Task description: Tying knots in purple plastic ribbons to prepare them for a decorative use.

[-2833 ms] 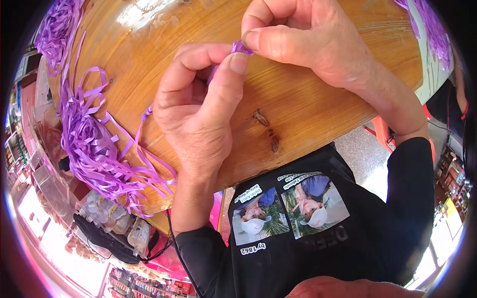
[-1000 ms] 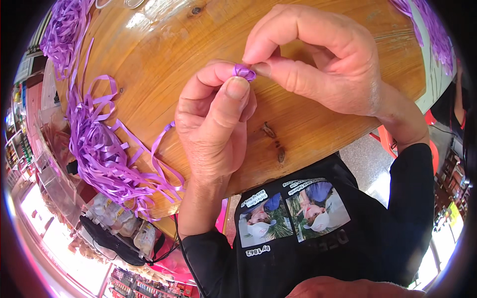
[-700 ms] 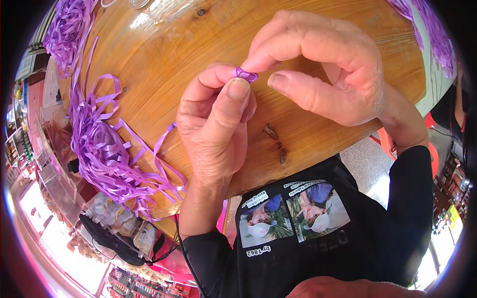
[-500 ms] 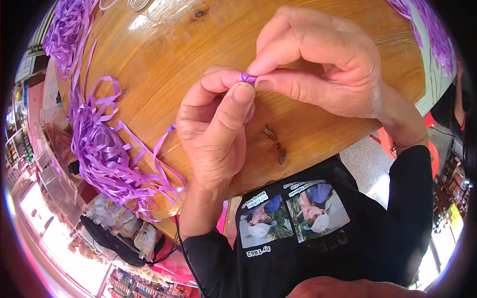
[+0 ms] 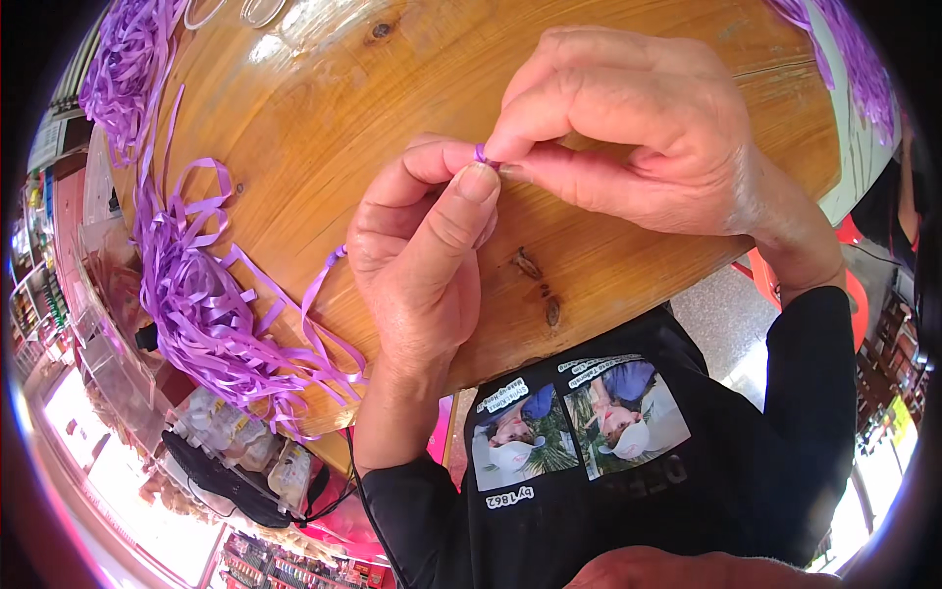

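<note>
Hands meet above the wooden bench (image 5: 294, 118): left hand (image 5: 417, 255) and right hand (image 5: 628, 137) both pinch a small purple ribbon piece (image 5: 481, 153) between fingertips; loose purple ribbons (image 5: 196, 304) lie left.

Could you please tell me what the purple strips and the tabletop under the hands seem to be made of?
The thin purple strips look like glossy plastic ribbon: flat, curling, with a sheen. The brown round tabletop looks like varnished wood, showing grain, dark knots and glare.
</note>
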Demonstrator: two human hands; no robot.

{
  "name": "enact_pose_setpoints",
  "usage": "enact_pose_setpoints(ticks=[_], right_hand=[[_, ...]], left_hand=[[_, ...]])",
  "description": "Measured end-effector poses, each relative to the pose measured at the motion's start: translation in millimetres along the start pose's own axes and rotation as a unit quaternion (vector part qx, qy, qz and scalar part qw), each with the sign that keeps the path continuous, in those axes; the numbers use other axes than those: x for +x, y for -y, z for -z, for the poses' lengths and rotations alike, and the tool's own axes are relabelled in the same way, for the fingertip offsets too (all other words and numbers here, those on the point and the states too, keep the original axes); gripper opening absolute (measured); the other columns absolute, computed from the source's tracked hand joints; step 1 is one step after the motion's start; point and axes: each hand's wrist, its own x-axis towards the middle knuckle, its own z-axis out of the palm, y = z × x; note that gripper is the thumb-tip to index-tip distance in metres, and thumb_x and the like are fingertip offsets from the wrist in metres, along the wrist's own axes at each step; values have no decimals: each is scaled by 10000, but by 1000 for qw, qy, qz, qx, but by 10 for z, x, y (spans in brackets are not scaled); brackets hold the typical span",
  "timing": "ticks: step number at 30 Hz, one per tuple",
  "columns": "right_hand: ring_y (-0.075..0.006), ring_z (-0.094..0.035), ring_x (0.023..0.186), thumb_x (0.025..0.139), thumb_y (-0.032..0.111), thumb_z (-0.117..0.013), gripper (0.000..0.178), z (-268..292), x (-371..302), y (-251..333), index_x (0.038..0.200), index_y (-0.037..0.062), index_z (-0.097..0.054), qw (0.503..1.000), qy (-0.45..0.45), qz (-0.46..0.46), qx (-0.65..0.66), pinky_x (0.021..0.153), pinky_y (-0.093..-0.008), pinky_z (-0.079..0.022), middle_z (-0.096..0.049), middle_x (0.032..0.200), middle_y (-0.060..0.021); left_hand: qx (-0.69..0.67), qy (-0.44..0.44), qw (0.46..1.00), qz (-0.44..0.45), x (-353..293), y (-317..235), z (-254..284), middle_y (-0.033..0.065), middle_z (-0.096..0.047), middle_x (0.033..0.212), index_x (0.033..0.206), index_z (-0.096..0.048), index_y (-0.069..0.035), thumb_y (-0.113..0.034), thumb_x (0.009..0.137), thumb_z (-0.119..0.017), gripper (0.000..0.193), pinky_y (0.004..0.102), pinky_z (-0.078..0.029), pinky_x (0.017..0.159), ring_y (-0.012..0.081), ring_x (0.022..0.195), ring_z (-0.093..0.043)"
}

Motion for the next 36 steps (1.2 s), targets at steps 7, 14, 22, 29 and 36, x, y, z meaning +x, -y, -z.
enact_pose_setpoints(ticks=[7,14,22,29,36], right_hand=[[-222,-559,649,723,-38,-655,112,96,2,79,786,22,-583,998,-61,17,-8,526,-297,-415,-543,744,-79],[-198,-563,655,730,-35,-663,115,-24,-18,-18,794,22,-587,998,-23,-27,43,541,-280,-421,-558,747,-72],[-147,-571,665,744,-31,-683,124,-38,-33,-65,821,23,-602,994,11,-61,90,570,-243,-431,-591,757,-58],[-135,-559,663,742,-28,-688,118,-58,-46,-83,818,14,-610,992,-2,-71,101,568,-233,-423,-591,759,-55],[-126,-561,671,738,-40,-679,111,15,-26,-52,812,21,-624,989,17,-101,107,574,-232,-428,-592,748,-52]], left_hand=[[71,-14,997,16,-11,-1,-60,31,-570,843,980,-602,35,-19,870,-592,123,205,-356,630,73,694,-459],[-24,1,999,39,19,-23,-5,16,-569,826,954,-620,22,-9,852,-627,107,201,-359,579,69,647,-459],[-67,-3,997,32,5,16,-9,-6,-564,804,992,-609,3,-48,870,-622,134,204,-313,528,57,603,-412],[-76,14,997,17,24,23,6,8,-565,843,994,-606,9,-31,870,-616,130,204,-320,528,57,623,-423],[94,-9,994,-53,1,50,-12,32,-556,847,1015,-601,2,-38,886,-576,137,238,-333,575,87,645,-418]])
